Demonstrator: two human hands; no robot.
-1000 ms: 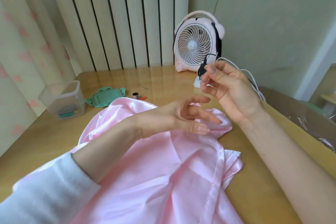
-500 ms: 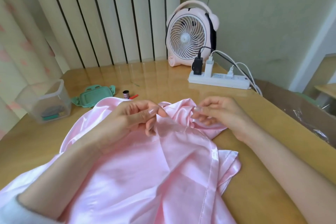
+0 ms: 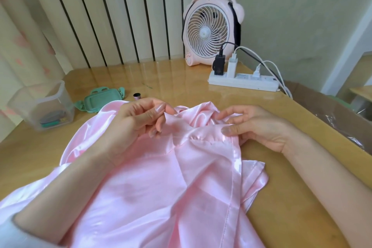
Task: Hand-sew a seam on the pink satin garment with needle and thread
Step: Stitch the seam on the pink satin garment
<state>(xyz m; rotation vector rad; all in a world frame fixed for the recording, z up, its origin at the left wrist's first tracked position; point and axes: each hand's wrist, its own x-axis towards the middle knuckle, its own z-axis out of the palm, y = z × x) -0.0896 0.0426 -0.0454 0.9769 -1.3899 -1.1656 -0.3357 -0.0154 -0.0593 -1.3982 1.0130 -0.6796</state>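
The pink satin garment point(image 3: 161, 187) lies spread over the wooden table point(image 3: 30, 151), bunched up at its far end. My left hand point(image 3: 136, 121) pinches a raised fold of the satin between thumb and fingers. My right hand point(image 3: 255, 125) grips the garment's hemmed edge, thumb on top and fingers curled into the folds. Between the hands runs a short puckered stretch of seam point(image 3: 201, 139). Needle and thread are too fine to make out. A small thread spool point(image 3: 136, 95) stands just beyond the fabric.
A clear plastic box point(image 3: 43, 106) with small items sits at the left, its green lid point(image 3: 100, 100) beside it. A pink desk fan point(image 3: 211, 28) and a white power strip point(image 3: 243, 82) with plugs stand at the back. A cardboard box point(image 3: 332, 115) borders the table's right edge.
My right hand came down from near the fan to the fabric and took hold of the hem. My left hand dropped onto the garment and pinched a fold.
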